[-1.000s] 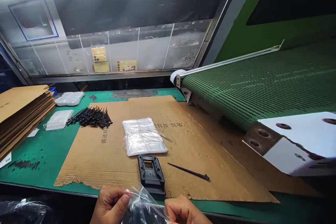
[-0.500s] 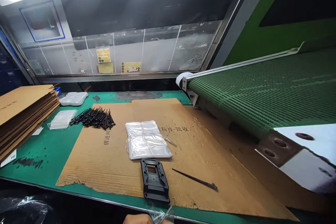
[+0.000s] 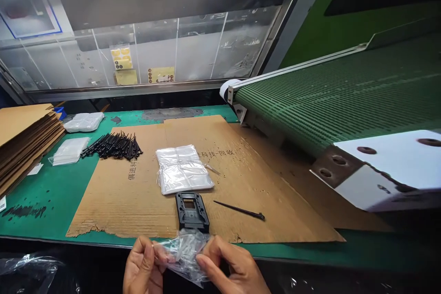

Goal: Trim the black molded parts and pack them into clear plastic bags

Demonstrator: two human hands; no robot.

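Observation:
Between my hands, at the table's front edge, is a clear plastic bag (image 3: 188,255), crumpled and see-through. My left hand (image 3: 144,264) pinches its left side, and my right hand (image 3: 230,264) grips the right side. Just beyond the bag lies a black plastic frame-like part (image 3: 193,213) with a rectangular window; the bag overlaps its near end. Behind that part rests a stack of clear plastic bags (image 3: 184,170). To the right, a single black cable tie (image 3: 239,210) lies on the cardboard sheet (image 3: 275,211).
A heap of black cable ties (image 3: 113,145) lies at the cardboard's far left. Beyond it are more stacked clear bags (image 3: 70,150). Stacked brown cardboard (image 3: 27,142) stands at the left edge. A green conveyor belt (image 3: 310,96) slopes along the right, its white end block (image 3: 386,170) jutting over the table.
Both hands have risen into view at the bottom, holding the clear bag, where only a little of them showed before. The camera view has shifted, so the table items appear higher and further left.

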